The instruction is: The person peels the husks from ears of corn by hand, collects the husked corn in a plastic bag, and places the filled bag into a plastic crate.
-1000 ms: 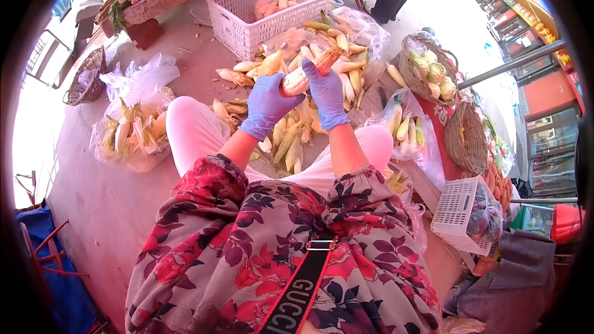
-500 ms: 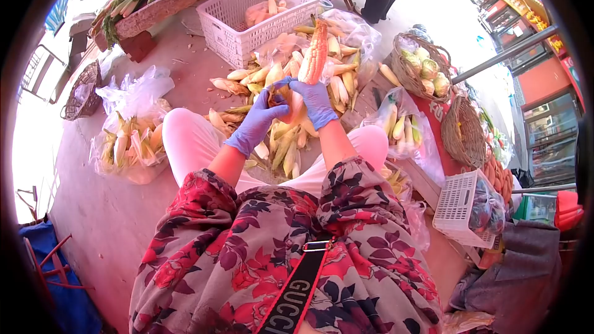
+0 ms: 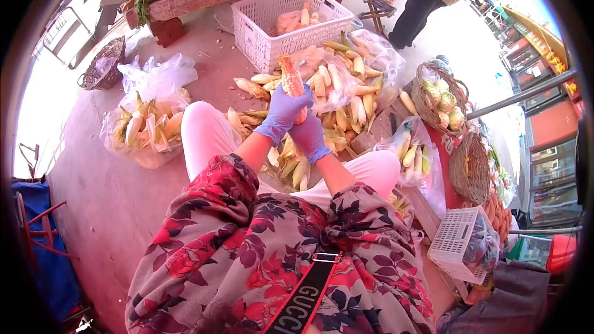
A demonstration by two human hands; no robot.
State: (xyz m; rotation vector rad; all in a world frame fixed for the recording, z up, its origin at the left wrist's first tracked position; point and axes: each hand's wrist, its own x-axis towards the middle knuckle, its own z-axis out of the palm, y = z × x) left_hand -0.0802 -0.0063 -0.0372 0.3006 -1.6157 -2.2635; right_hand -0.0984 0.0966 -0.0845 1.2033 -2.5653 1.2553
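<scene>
An ear of corn [image 3: 292, 77], bared of its husk with rows of pale orange kernels, stands upright between my gloved hands. My left hand [image 3: 279, 113], in a blue-violet glove, is wrapped round its middle. Lower down, my right hand [image 3: 309, 138], gloved alike, is closed at the cob's bottom end, most of which the fingers hide. Beyond and below them spreads a heap of corn ears and husks [image 3: 294, 164] on the ground between my knees. A clear plastic bag [image 3: 322, 62] lies over part of the heap.
A white plastic crate [image 3: 263, 49] holding bagged corn stands behind the heap. To the left sits a bag of husked-back corn [image 3: 145, 130]. On the right are a bag of corn [image 3: 411, 154], a wicker basket of green vegetables [image 3: 442, 96] and another crate [image 3: 455, 241]. A person [image 3: 421, 9] stands at the back.
My left hand has moved up from the husk onto the cob, and my right hand has slid down to its base. The cob sits lower. The whole view has shifted slightly.
</scene>
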